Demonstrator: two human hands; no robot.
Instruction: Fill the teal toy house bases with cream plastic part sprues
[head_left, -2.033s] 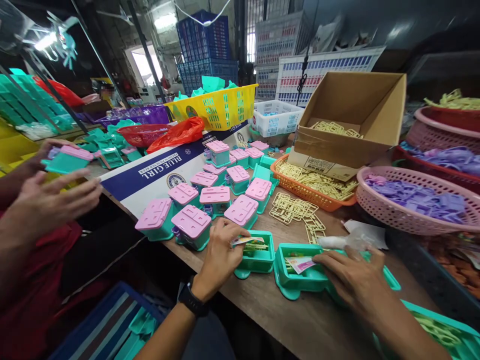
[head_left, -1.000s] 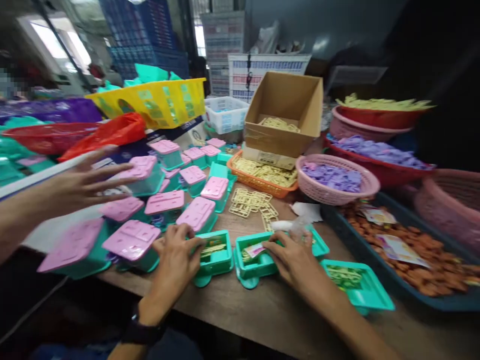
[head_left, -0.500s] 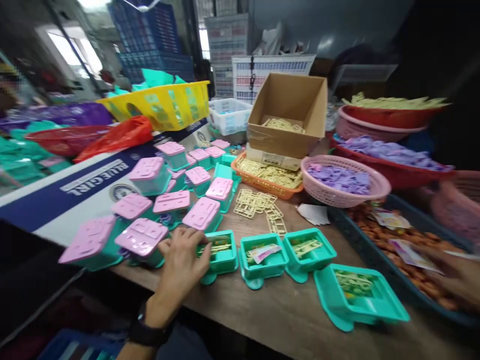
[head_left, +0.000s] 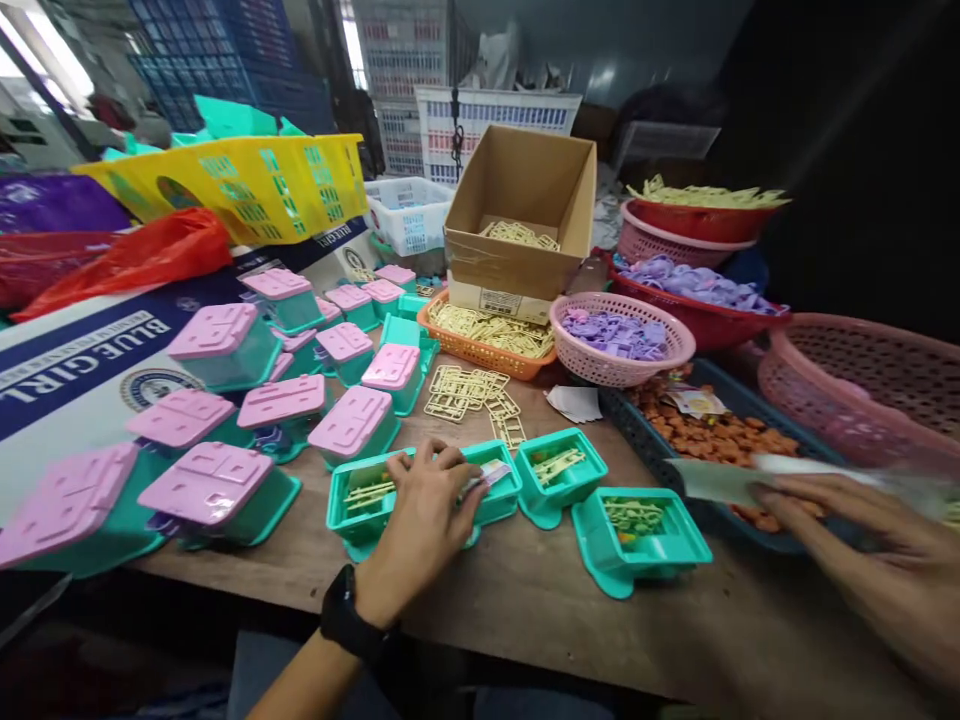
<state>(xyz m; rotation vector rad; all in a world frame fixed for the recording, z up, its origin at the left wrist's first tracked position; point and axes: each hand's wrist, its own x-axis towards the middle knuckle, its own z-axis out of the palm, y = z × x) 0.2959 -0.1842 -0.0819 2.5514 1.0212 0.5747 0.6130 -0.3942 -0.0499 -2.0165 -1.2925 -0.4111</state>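
Note:
My left hand (head_left: 427,505), with a black watch at the wrist, reaches over two teal boxes; its thumb and fingertips close on the end of a small printed packet (head_left: 495,470) at the second box. The leftmost open box (head_left: 346,528) holds pale yellow pieces. Two more teal boxes, one in the middle (head_left: 551,503) and one nearer the front edge (head_left: 675,570), also contain yellow pieces. At the right, my right hand (head_left: 862,545) is blurred, gripping flat pale slips (head_left: 712,481) over a dark tray of orange-brown pieces (head_left: 739,440).
Several teal boxes with pink lids (head_left: 352,422) stand on the left. Yellow frames (head_left: 465,388) lie behind the open boxes. Further back are an orange basket (head_left: 487,355), a cardboard box (head_left: 517,265), a pink basket of purple pieces (head_left: 622,370) and a yellow basket (head_left: 300,190).
The view has turned right. My left hand has moved from the leftmost open box to the packet at the second one. My right hand has come further into view, with slips in it.

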